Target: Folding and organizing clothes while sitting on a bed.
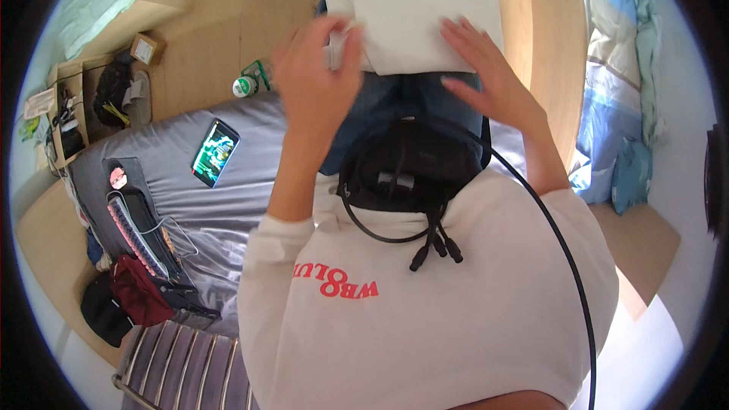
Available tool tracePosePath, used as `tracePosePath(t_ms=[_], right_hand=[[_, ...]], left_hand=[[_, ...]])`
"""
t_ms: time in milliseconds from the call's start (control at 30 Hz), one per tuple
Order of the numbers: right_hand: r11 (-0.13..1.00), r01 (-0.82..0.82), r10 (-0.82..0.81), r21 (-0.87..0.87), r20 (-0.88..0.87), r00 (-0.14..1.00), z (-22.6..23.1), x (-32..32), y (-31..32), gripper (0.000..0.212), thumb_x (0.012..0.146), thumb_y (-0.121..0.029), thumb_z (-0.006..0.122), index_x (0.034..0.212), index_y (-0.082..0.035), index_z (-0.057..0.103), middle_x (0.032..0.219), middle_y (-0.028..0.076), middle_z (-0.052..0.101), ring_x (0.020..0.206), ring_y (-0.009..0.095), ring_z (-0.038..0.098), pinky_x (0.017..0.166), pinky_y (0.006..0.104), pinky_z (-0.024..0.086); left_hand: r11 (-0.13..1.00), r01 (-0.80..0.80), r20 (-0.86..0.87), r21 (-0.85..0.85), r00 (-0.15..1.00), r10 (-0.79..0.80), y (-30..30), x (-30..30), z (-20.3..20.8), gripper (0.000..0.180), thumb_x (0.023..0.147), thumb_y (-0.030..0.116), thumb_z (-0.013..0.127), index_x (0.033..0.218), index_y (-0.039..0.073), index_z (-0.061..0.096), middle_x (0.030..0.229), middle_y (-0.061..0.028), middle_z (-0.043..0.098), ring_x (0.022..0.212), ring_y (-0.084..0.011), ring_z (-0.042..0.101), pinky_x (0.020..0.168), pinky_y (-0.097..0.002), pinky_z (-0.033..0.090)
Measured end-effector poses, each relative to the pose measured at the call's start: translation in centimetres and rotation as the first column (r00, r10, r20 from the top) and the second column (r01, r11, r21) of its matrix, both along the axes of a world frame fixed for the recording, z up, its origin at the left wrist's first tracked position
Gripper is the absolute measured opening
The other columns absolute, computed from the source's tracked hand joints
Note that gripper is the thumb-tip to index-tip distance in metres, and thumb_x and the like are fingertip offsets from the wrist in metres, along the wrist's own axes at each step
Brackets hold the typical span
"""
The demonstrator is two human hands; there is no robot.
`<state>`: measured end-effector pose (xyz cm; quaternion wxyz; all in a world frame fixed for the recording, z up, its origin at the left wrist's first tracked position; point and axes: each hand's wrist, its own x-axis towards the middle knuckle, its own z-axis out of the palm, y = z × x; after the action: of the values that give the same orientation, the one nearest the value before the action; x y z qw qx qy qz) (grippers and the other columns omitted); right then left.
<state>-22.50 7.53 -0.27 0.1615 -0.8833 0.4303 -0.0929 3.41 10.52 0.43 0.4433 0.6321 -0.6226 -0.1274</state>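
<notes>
A folded white cloth [418, 19], thick and smooth like a garment, lies across my thighs in dark blue jeans [376, 99]. At its left edge is my left hand [317, 68], smeared by motion, with thumb and forefinger near the cloth's corner. Whether it grips the fabric cannot be made out. My right hand [490, 76] rests its spread fingertips on the right side of the cloth, thumb toward the near edge, holding nothing.
A black pouch [402, 167] with cables hangs at my waist; one cable [550, 231] runs down the right. On the grey bedsheet [250, 118] to the left lie a lit phone [216, 152] and a dark case [144, 231]. A green-white container [244, 86] stands beyond.
</notes>
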Motion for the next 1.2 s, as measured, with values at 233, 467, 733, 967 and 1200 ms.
tracePosePath(t_ms=[233,467,733,967,1200], right_hand=[[0.945,0.161,-0.148,-0.284,0.067,0.987,-5.4,5.5,-6.4,0.062,0.090,-0.038,0.056,0.144,-0.012,0.040,0.150,0.012,0.037,0.140,0.037,0.028,0.113,0.0531,0.024],[0.888,0.430,-0.420,-0.163,0.092,0.903,-6.2,1.7,-9.3,0.063,0.094,-0.046,0.051,0.142,-0.007,0.041,0.143,0.022,0.042,0.135,0.036,0.036,0.112,0.0405,0.027],[0.445,0.380,-0.828,0.811,0.211,0.519,-5.3,-2.1,-9.5,0.075,0.094,-0.058,0.045,0.135,0.005,0.046,0.129,0.022,0.054,0.117,0.026,0.053,0.100,0.0327,0.040],[0.444,0.364,-0.856,0.819,0.266,0.444,-4.3,-3.4,-9.9,0.063,0.090,-0.047,0.062,0.125,0.005,0.054,0.112,0.016,0.064,0.101,0.021,0.062,0.088,0.0315,0.049],[0.510,0.211,-0.734,0.834,0.294,0.612,-4.6,-4.9,-11.1,0.060,0.089,-0.038,0.067,0.127,0.006,0.050,0.114,0.014,0.063,0.105,0.020,0.061,0.090,0.0307,0.050]], left_hand=[[0.977,0.189,0.297,-0.096,0.943,-0.153,-8.5,-7.2,-4.3,0.049,0.096,0.035,0.048,0.132,0.002,0.048,0.135,-0.0191,0.048,0.134,-0.0381,0.036,0.109,-0.0599,0.023],[0.999,0.001,0.434,0.053,0.901,-0.024,-9.0,-2.8,-9.1,0.063,0.089,0.051,0.053,0.135,0.007,0.049,0.134,-0.0145,0.053,0.128,-0.0356,0.046,0.107,-0.0501,0.031],[0.821,0.292,-0.568,0.491,0.822,0.047,-9.3,1.9,-9.8,0.081,0.083,0.056,0.062,0.134,-0.005,0.045,0.124,-0.0245,0.058,0.113,-0.0337,0.057,0.095,-0.0368,0.045],[0.805,0.357,-0.646,0.474,0.762,0.042,-8.5,2.0,-7.2,0.064,0.080,0.046,0.071,0.117,-0.005,0.059,0.109,-0.0188,0.066,0.099,-0.0255,0.064,0.085,-0.0359,0.050],[0.826,0.277,-0.438,0.491,0.898,-0.041,-9.3,1.7,-4.8,0.059,0.065,0.035,0.085,0.106,-0.004,0.066,0.100,-0.0155,0.070,0.093,-0.0249,0.067,0.081,-0.0355,0.052]])
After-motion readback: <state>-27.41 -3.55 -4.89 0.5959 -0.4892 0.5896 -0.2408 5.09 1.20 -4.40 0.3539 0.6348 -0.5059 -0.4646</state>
